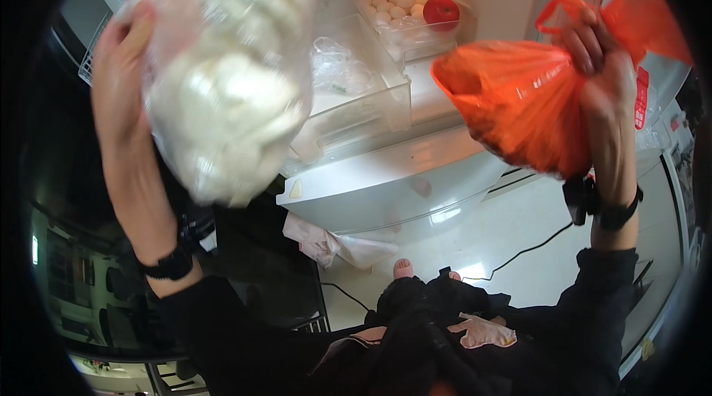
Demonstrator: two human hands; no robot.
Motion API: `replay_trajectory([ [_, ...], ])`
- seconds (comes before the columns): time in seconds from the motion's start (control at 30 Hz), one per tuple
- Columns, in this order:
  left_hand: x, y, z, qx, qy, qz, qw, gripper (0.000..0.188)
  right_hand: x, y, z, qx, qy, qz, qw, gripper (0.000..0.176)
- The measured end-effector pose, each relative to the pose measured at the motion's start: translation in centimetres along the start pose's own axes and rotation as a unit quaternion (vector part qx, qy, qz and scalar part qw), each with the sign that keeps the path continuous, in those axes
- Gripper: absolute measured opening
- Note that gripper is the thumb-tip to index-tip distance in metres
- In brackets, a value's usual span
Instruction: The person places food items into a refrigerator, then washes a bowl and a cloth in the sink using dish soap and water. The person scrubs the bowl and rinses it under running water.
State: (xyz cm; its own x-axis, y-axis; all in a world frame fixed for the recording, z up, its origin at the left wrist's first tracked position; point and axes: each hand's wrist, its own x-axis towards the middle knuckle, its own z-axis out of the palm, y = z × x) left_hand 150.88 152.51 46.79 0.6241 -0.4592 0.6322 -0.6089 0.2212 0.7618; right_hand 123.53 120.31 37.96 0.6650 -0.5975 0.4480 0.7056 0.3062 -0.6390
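My left hand (125, 54) grips a large clear plastic bag (228, 95) filled with whitish pieces, blurred so that I cannot tell what they are. On the right, my right hand (598, 62) has its fingers closed around the gathered neck of an orange plastic bag (517, 95). That bag bulges at the bottom, and its contents are hidden. Both bags are held up in front of an open refrigerator. Between them shows a clear drawer (367, 109) with a crumpled clear bag (339, 65) in it.
Behind the drawer, a clear bin (414, 34) holds several eggs (397, 4) and a red apple (441, 12). Below, the fridge's white lower front (389, 184) juts out above a pale cloth (334, 243). A black cable (528, 251) trails from my right wrist band.
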Motion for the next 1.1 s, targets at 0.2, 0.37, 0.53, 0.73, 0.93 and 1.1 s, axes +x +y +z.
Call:
replay_trajectory([
  [0.2,-7.9,1.4,-3.3,-0.013,0.060,0.012,0.998,0.021,7.7,1.5,3.3,0.089,-0.120,0.052,0.987,0.022],
  [0.37,-13.1,0.1,-5.5,0.028,0.106,-0.026,0.994,0.019,13.0,6.3,5.0,0.134,-0.093,0.044,0.986,0.022],
  [0.53,-17.1,-0.9,-7.6,0.084,0.129,-0.034,0.987,0.015,18.0,11.5,7.0,0.158,-0.046,0.029,0.986,0.022],
  [0.73,-20.4,-1.7,-9.4,0.143,0.164,-0.062,0.974,0.027,19.8,17.1,9.9,0.147,0.036,-0.007,0.988,0.021],
  [0.93,-22.3,-2.4,-9.3,0.142,0.164,-0.098,0.971,0.031,18.2,20.8,12.7,0.168,0.172,-0.016,0.971,0.011],
  [1.1,-22.7,-3.4,-8.9,0.094,0.157,-0.108,0.977,0.031,19.1,24.2,13.9,0.136,0.245,-0.001,0.960,0.012],
])
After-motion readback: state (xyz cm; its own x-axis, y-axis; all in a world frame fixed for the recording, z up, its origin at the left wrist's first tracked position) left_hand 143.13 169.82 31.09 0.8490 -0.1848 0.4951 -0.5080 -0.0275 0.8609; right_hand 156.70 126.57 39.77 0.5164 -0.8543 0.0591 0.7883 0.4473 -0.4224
